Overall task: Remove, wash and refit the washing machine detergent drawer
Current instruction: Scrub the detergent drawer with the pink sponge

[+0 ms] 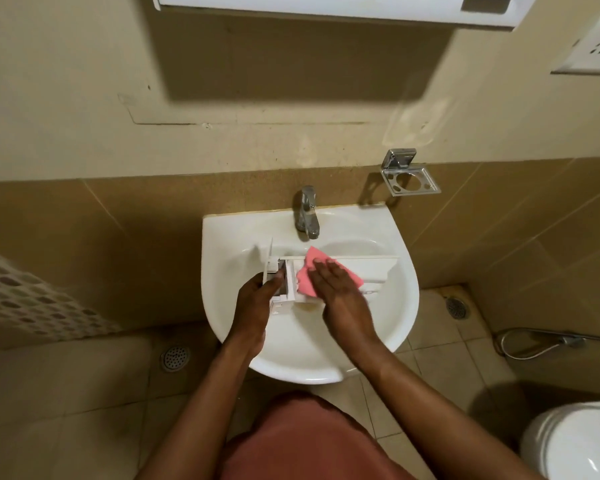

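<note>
Detergent drawer [364,268] lies in the sink [222,244], under the tap [307,213], long axis running left-right across the basin.

Your left hand [257,299] has the left end: fingers [274,282] curled round it, acting as the clamp. Your right hand [333,282] is flat over the middle, fingers [321,268] straight and pressing the pink cloth [303,277] down on the drawer, nothing gripped.

Key relation: the uncovered stretch of drawer runs off to the right of your right fingertips, along that same axis. So, as I read it, the next stroke wants to go lengthwise to the right, away from the left hand, not across. Right hand is the nearer one for it; left just braces.

Can't tell whether water is running.
</note>
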